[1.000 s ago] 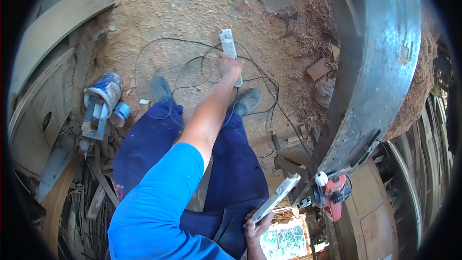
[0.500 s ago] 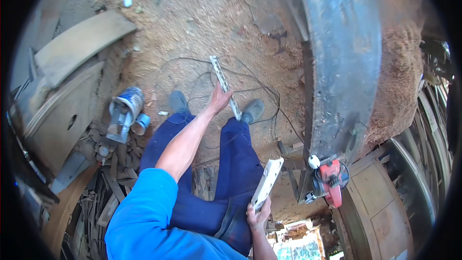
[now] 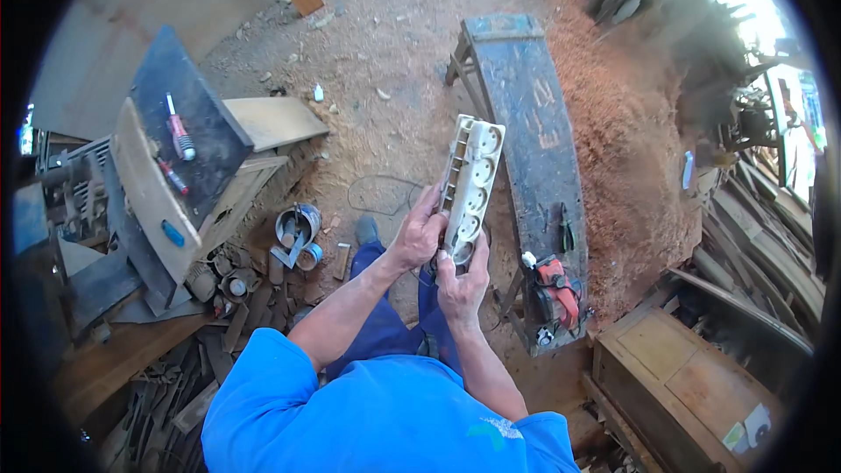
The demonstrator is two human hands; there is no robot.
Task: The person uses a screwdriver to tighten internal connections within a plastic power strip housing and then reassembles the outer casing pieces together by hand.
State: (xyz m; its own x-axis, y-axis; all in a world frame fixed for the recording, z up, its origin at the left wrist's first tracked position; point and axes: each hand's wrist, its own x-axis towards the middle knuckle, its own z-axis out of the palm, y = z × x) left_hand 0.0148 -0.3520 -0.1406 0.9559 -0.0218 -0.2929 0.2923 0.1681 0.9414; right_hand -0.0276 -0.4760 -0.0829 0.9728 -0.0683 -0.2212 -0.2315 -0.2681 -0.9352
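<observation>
In front of my body I hold a dirty white power strip (image 3: 477,180), long and tilted upward, with a row of round sockets along its face. Its left side shows open slots and ribs, so the casing appears to be two parts lying against each other. My left hand (image 3: 419,236) is closed around the lower left side. At the bottom end my right hand (image 3: 462,283) grips the strip, thumb on the face. The fingers under the strip are hidden.
A narrow dark bench (image 3: 539,166) on the right carries a red power tool (image 3: 558,291) and pliers (image 3: 568,229). On the left, a dark board (image 3: 194,144) holds screwdrivers (image 3: 180,133). A paint bucket (image 3: 298,223) stands below it. Wood scraps and sawdust lie around.
The two casing parts, held apart half a second ago, are now together in front of me. Both hands have come together and the view has lifted to show more of the bench.
</observation>
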